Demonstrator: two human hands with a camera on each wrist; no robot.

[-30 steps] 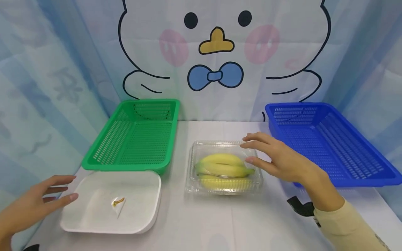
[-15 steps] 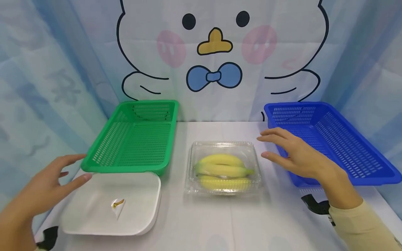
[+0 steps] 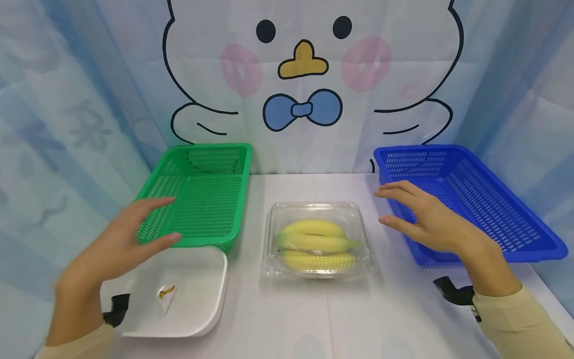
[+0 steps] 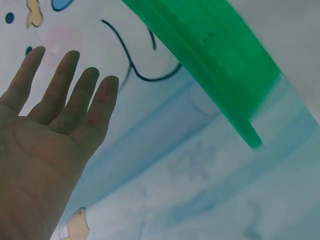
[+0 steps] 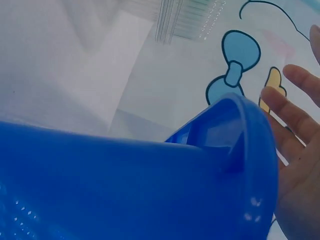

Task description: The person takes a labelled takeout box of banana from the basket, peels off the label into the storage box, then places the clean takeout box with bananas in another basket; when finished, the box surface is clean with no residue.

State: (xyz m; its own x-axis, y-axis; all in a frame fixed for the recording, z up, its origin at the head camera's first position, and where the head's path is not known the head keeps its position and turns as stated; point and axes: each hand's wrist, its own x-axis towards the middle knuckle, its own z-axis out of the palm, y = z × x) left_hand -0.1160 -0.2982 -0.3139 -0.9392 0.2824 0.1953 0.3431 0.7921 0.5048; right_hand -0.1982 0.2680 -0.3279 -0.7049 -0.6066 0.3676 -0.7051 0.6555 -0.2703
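In the head view my left hand (image 3: 114, 239) hovers over the near left part of the green basket (image 3: 244, 199) and the white tray (image 3: 215, 299), fingers extended and holding nothing. My right hand (image 3: 426, 219), also holding nothing, is over the left side of the blue basket (image 3: 529, 214), its fingers pointing toward the middle of the table. Between the two hands lies a clear plastic clamshell box (image 3: 273, 234), lid down, with yellow bananas (image 3: 314, 243) inside. The left wrist view shows the left hand's spread fingers (image 4: 62, 90) apart from the green basket.
A small white wrapper-like piece with a gold-brown strip (image 3: 167, 294) lies in the white tray. The tray sits right in front of the green basket. A printed curtain (image 3: 309, 149) hangs behind the table (image 3: 287, 319) and along both sides.
My left hand has moved up and right, from beside the white tray to over the green basket. My right hand has drawn back rightward from the clamshell box. The box stays in place.
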